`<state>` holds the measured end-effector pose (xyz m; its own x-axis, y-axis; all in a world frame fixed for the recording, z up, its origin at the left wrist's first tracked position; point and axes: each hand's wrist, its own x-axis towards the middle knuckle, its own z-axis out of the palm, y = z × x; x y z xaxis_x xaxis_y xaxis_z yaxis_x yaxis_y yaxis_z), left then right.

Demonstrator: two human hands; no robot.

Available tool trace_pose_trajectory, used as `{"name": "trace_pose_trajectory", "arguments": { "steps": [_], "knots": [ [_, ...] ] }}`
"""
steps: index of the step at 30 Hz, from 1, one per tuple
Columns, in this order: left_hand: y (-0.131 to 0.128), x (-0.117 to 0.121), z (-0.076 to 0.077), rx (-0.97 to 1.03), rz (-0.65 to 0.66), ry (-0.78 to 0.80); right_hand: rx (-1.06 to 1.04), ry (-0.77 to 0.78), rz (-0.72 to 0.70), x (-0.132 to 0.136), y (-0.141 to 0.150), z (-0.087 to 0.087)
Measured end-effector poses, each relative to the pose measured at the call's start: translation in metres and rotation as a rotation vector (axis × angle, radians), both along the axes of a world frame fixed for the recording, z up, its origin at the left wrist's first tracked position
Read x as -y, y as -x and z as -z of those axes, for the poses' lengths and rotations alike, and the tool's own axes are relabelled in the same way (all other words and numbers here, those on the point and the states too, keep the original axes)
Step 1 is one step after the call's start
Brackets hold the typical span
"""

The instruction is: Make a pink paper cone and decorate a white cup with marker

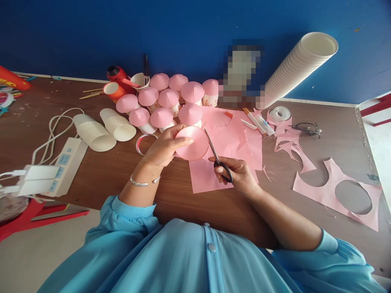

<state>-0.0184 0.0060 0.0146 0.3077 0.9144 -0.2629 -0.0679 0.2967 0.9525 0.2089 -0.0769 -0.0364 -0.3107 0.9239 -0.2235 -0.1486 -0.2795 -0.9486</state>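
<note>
My left hand [163, 147] pinches a pink paper circle [192, 143] above the brown table, fingers closed on its left edge. My right hand [235, 173] grips black-handled scissors [217, 158], whose blades point up-left and meet the circle's right edge. Under both lies a pink paper sheet [227, 154] with a round cut-out. Behind the circle stand several paper cups topped with pink cones [171, 101].
Two lying stacks of white cups [104, 129] and a power strip [65, 162] with plugs sit left. A long cup stack [297, 65] leans on the blue wall. Pink offcuts [336, 191], a tape roll [280, 114], glue sticks [259, 123] and a red flask [117, 75] are on the table.
</note>
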Motion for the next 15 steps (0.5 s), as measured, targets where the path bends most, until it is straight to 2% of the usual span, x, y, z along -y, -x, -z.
{"name": "trace_pose_trajectory", "arguments": {
  "steps": [4,12,15],
  "knots": [
    [0.0003,0.0009,-0.0006,0.001,0.019,-0.025,-0.006,0.017,0.026,-0.0009,0.0011,-0.0006],
    [0.0008,0.0011,0.0010,-0.025,-0.028,-0.093,-0.015,0.043,0.049,-0.0001,0.0004,0.0019],
    [-0.0007,0.0020,0.0011,-0.030,-0.049,-0.095,-0.068,0.032,0.136,-0.0006,-0.0015,0.0036]
  ]
}}
